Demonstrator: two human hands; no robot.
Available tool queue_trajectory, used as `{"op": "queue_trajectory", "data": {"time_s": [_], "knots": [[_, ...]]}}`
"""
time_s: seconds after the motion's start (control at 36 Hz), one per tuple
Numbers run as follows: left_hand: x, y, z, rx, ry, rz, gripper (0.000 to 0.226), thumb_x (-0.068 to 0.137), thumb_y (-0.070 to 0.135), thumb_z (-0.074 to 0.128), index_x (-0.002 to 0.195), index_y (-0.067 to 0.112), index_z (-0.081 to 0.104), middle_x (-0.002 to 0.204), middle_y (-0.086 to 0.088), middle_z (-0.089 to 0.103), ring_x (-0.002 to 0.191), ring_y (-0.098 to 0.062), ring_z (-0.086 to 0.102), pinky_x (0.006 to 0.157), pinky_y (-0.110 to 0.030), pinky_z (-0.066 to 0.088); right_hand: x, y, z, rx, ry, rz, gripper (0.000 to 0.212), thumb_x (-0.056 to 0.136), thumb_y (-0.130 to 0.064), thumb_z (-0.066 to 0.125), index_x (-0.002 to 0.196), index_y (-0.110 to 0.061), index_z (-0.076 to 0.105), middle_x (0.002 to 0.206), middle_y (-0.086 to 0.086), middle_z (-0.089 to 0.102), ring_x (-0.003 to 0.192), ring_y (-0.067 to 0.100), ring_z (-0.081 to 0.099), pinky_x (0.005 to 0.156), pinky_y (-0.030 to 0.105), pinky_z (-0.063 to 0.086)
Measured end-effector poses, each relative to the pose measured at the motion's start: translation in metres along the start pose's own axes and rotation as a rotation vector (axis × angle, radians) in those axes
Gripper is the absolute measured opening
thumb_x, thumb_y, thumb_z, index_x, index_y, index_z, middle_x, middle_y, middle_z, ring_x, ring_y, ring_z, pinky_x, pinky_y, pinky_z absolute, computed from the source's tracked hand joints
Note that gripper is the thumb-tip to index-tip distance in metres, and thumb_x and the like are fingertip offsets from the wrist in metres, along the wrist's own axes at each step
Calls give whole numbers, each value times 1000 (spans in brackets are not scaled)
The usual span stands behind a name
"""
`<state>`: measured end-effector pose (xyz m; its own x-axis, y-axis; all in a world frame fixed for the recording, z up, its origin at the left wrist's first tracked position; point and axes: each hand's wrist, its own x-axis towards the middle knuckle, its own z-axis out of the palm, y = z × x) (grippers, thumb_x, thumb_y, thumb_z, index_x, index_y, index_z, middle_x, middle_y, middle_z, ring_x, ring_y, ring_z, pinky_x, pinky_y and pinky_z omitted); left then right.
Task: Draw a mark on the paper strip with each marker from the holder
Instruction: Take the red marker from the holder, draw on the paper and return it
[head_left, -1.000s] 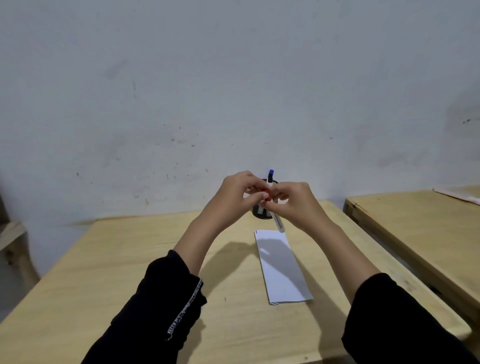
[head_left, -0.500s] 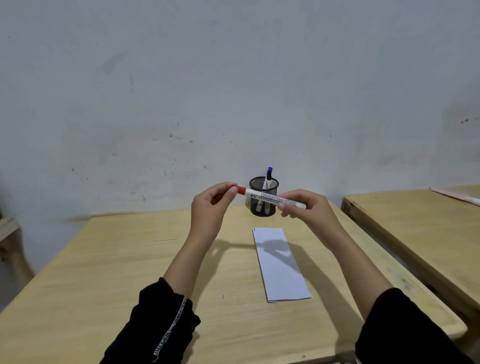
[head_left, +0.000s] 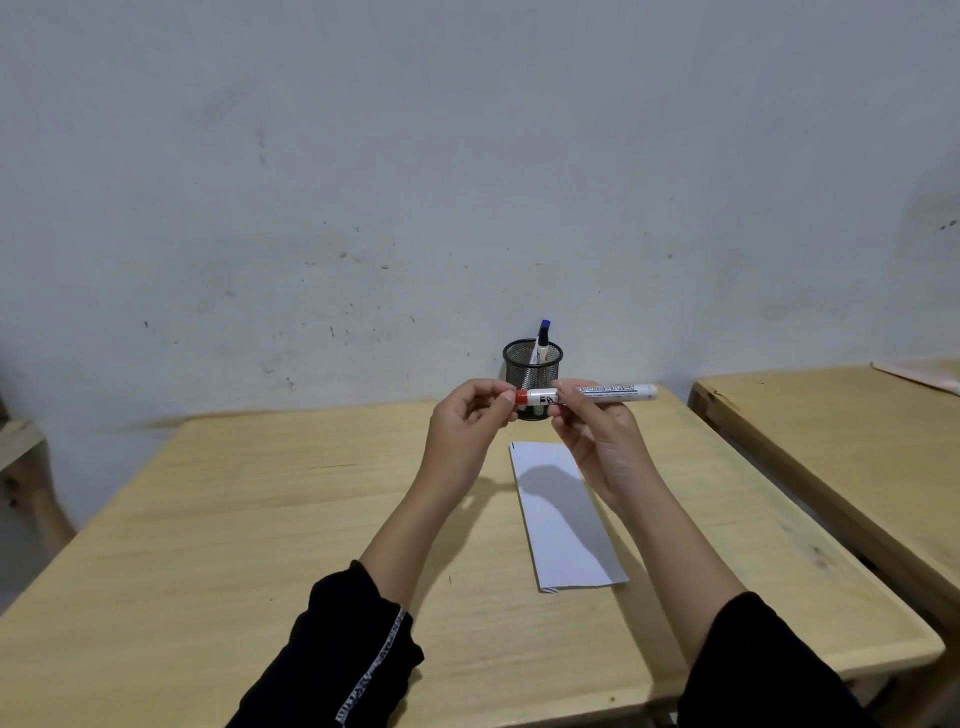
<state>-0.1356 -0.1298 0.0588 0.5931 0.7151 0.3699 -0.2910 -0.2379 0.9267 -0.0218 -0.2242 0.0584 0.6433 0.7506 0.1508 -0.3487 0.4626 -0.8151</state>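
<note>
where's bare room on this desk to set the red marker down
Bare wood left of the paper strip, out to the desk edge, and the near right corner. Crowded at the back, where the mesh holder sits behind both hands.

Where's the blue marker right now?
The blue marker stands in the black mesh holder at the table's far edge, just behind the two hands.

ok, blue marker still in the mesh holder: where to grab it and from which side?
Grip the blue marker by the upper barrel just under its blue cap, coming from above. Only that end stands clear of the mesh holder; the rest sits inside the cup. It leans slightly, so pull along that tilt. Both hands are busy with the red marker.
</note>
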Motion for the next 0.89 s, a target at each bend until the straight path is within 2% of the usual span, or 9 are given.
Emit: {"op": "queue_trajectory", "data": {"time_s": [0.08,0.22,0.47,0.67,0.75,0.81,0.89], "knots": [[-2,-1,0,78,-35,65,11,91,10,57,98,15,64,87,0,68,72,-6,62,75,-16,51,0,2,2,13,21,-20,7,88,-7,60,82,-8,62,64,-3,60,57,5,58,58,11,50],[-1,-1,-4,233,-76,199,17,89,10,60,91,26,65,85,2,68,68,-3,62,72,-18,50,2,2,4,30,33,-43,12,89,-8,58,78,-7,61,62,-3,56,54,4,53,56,11,49],[0,-4,-7,243,-51,216,22,91,12,57,88,33,63,80,7,64,64,-2,59,70,-16,49,5,3,6,50,-2,-38,13,90,-4,55,79,-3,61,66,1,51,53,6,51,56,12,49],[10,-13,-10,183,-36,146,14,92,11,55,95,17,67,72,7,60,60,1,56,67,-12,46,16,2,2,-46,-94,-84,14,90,-2,52,80,-3,61,68,3,57,57,9,54,61,14,50],[15,-20,-13,127,-32,89,15,93,11,54,93,14,69,68,4,57,58,0,53,65,-12,45,23,3,-3,-123,-128,-98,6,84,-6,57,83,-5,64,74,6,64,64,12,60,67,16,51],[19,-25,-16,82,-34,43,16,93,11,53,92,11,69,68,2,57,57,-2,52,63,-13,45,26,5,-6,-176,-152,-115,10,79,-11,61,87,-5,63,81,12,64,71,16,62,70,17,51],[27,-34,-24,46,21,-21,15,93,11,53,89,10,68,70,0,57,56,-1,53,63,-13,46,29,6,-12,-195,-106,-144,6,84,-5,58,87,-6,63,74,2,67,66,10,62,67,15,50]]}}
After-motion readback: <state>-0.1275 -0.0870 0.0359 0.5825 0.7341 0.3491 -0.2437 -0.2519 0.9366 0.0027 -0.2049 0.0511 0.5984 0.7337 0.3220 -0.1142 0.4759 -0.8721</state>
